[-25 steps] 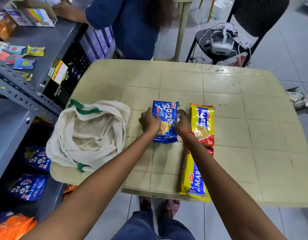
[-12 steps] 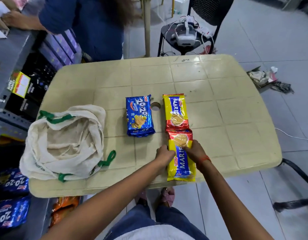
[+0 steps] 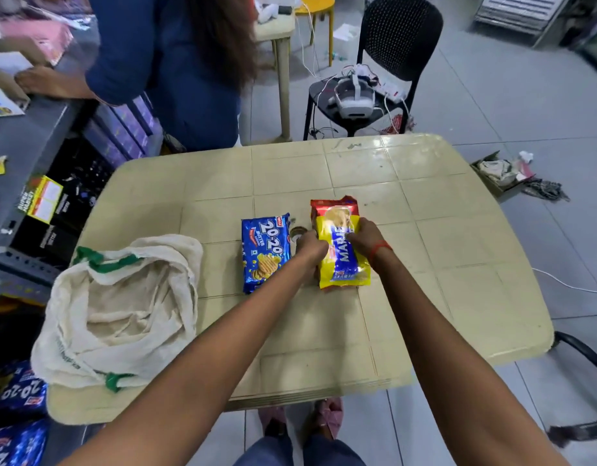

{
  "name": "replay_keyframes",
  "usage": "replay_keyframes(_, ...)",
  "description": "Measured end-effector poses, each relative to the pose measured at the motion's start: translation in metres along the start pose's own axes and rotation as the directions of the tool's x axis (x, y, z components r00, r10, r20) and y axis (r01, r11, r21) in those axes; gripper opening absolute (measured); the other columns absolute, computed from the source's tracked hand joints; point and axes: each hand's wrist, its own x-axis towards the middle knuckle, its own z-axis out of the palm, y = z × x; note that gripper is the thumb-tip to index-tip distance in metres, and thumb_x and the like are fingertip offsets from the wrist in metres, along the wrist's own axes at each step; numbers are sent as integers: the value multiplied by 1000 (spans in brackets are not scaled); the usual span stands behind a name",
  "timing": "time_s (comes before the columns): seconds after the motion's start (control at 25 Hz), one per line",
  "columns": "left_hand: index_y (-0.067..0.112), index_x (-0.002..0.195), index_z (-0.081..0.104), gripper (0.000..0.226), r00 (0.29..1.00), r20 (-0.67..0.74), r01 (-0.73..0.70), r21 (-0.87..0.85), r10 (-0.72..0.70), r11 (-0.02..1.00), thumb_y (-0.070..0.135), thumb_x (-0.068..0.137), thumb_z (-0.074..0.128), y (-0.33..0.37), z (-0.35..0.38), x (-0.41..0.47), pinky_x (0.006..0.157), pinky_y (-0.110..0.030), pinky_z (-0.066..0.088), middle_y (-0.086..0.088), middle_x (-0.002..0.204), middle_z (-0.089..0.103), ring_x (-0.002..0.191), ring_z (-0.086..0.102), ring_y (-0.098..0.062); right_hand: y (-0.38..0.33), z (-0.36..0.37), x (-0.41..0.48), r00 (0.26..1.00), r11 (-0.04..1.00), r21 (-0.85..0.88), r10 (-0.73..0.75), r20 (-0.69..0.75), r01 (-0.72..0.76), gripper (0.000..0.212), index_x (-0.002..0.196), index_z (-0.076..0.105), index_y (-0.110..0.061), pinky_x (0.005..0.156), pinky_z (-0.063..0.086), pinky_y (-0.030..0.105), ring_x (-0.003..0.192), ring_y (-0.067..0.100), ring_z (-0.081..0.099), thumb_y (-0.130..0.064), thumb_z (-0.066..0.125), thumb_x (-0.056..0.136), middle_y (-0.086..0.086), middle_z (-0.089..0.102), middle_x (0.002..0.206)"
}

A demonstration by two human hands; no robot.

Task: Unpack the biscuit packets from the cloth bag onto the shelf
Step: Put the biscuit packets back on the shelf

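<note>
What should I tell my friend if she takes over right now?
Left hand and right hand: both grip the yellow Marie packet, which lies stacked on another Marie packet on the table.
Blue 20-20 packet: flat on the table, left of the Marie stack, untouched.
Cloth bag: slumped open at the table's left edge; no packets visible inside.
Done: the packets are out of the bag.
Left: carry these packets to the shelf on the left, where other 20-20 packets already sit.

"20-20" blue packet [image 3: 265, 253]; "MARIE" yellow packet [image 3: 343, 250]
</note>
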Motion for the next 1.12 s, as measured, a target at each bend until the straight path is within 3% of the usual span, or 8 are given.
replay_keyframes(0.16,1,127,52,38,999,38,19,48,-21,999,5,90,49,-7,1,15,96,-47,53,-21,129,60,113,62,-35,5,15,10,999,976,-217,29,-26,-34,46,128,42,3,107,39,43,125,39,48,-13,58,88,24,48,137)
replay_keyframes(0.44,7,136,44,42,993,116,6,14,-8,1000,12,94,48,-9,-7,20,95,-39,51,-17,135,56,118,59,-32,17,16,10,998,992,-127,20,-62,-27,41,125,45,3,107,40,46,123,39,50,-16,57,90,24,49,135)
replay_keyframes(0.56,7,135,43,46,990,138,57,-145,-37,988,14,92,55,-8,-4,17,86,-40,56,-16,132,59,113,63,-33,27,14,10,999,1000,1,18,-48,-18,55,133,38,4,110,37,48,129,36,45,-26,57,91,23,45,142)
replay_keyframes(0.64,7,134,42,56,994,34,110,-235,-104,966,28,87,64,-23,8,5,80,-36,56,-11,128,60,110,64,-30,29,6,13,996,998,56,31,-89,-26,69,142,29,2,114,32,45,137,34,37,-36,55,91,21,36,149)
replay_keyframes(0.76,6,128,47,80,952,-21,271,-410,-306,871,51,69,75,-54,30,-19,90,-35,48,-4,123,60,112,59,-25,23,-10,29,989,997,-19,-77,-123,75,75,145,25,0,116,29,41,140,32,31,-41,56,89,20,31,152)
replay_keyframes(0.92,8,128,51,91,932,113,337,-618,-343,710,51,54,85,-68,45,-17,104,-33,41,-8,129,62,123,55,-25,-4,-18,68,973,939,-256,-214,86,229,74,143,32,-2,108,37,40,133,34,42,-44,58,87,19,42,147)
replay_keyframes(1.04,12,121,58,108,950,165,298,-740,-266,603,55,26,87,-64,55,-20,105,-41,46,-7,119,68,112,62,-23,-23,-20,100,944,856,-443,-137,300,265,67,130,51,-6,97,45,37,118,32,55,-55,56,84,18,57,133)
replay_keyframes(1.12,15,116,62,78,958,175,275,-788,-227,551,49,50,85,-65,58,-14,102,-40,47,-6,114,70,105,63,-22,-32,-21,121,916,815,-502,-81,394,288,63,107,66,-8,84,49,35,97,29,63,-63,57,78,15,68,111)
